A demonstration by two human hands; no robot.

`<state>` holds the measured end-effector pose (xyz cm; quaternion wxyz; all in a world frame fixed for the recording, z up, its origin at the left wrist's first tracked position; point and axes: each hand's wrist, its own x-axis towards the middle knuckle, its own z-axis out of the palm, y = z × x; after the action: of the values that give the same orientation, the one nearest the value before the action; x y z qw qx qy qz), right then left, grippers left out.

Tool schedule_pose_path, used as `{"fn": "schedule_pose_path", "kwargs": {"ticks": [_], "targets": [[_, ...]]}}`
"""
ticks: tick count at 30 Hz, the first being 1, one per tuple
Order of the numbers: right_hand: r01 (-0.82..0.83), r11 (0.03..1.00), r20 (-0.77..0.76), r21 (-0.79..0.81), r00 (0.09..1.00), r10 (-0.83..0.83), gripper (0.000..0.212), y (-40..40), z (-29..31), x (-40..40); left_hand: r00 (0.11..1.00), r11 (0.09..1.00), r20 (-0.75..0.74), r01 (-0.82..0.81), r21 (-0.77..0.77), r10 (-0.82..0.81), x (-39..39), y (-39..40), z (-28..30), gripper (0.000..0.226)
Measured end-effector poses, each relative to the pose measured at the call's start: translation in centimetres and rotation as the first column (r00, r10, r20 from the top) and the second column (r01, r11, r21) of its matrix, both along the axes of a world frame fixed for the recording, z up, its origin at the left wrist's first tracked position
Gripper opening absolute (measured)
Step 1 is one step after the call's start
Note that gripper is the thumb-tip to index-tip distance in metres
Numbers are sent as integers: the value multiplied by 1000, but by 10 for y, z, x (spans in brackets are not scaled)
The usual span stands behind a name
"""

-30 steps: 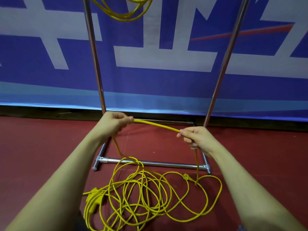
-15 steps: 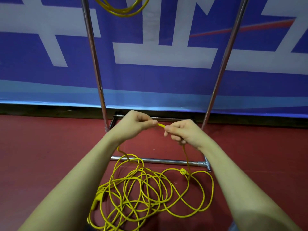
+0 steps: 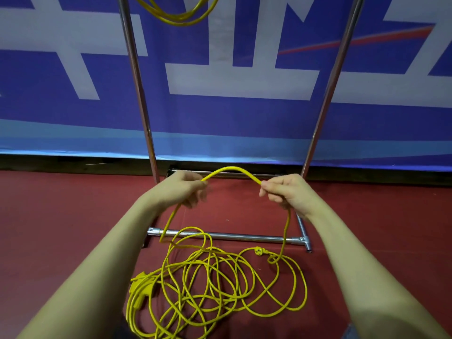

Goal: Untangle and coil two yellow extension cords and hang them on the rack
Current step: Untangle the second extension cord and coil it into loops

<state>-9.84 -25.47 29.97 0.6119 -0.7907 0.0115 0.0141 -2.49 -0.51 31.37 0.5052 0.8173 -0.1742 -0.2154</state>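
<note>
Left hand point(image 3: 182, 192) and right hand point(image 3: 286, 190) both pinch yellow cord point(image 3: 232, 171), fingers curled, arch between.

The setting appears to be an indoor hall or event space, not a home. A large blue banner point(image 3: 244, 123) with white block lettering covers the rear wall down to a dark baseboard point(image 3: 73, 163). The floor point(image 3: 379, 216) is a plain dark-red surface. A chrome tube rack point(image 3: 139, 89) stands on it, as in a staged work area.
</note>
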Motion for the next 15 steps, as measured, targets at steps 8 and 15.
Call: {"fn": "schedule_pose_path", "kwargs": {"ticks": [8, 15], "targets": [[-118, 993, 79, -24, 990, 119, 20, 26, 22, 0, 965, 990, 263, 26, -141, 12, -23, -21, 25, 32], [44, 998, 67, 38, 997, -47, 18, -6, -7, 2, 960, 942, 157, -179, -285, 230, -3, 10, 17, 34]]}}
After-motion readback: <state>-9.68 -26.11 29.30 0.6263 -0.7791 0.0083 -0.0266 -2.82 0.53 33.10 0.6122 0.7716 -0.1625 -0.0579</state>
